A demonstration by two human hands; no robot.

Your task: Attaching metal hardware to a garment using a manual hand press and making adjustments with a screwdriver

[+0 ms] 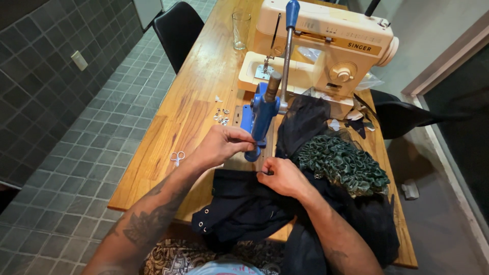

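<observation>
Holding: the left hand [220,146], at the centre of the frame, has its fingertips pinched together at the base of the blue hand press [261,116]; what they grip is too small to tell.
Right hand: the right hand [283,176], just right of centre and below the press, is curled with fingers bent, pressing on the upper edge of the black cloth [244,209].
Black cloth: bunched at the lower centre of the frame, draped over the near edge of the counter [198,76]; a row of small metal eyelets shows along its lower left hem.
Forearms: both come in from the bottom edge, the left one tattooed.
Scissors: a small pair of scissors [177,157] lies on the counter left of the left hand, apart from it.
Green cloth: a ruffled dark green cloth [342,164] lies right of the right hand, on top of more black fabric.
Press: upright at the centre, with a long metal lever topped by a blue knob reaching to the top edge of the frame.
Eyelets: a scatter of loose metal eyelets [221,116] lies on the counter just left of the press.
Sewing machine: a cream sewing machine [326,46] stands behind the press, upper centre right.
Glass: an empty drinking glass [241,30] stands left of the sewing machine, near the top.
Chairs: one black chair [178,28] at upper left beside the counter, another [402,114] at right.
Floor: grey tiles [76,168] fill the left side.
</observation>
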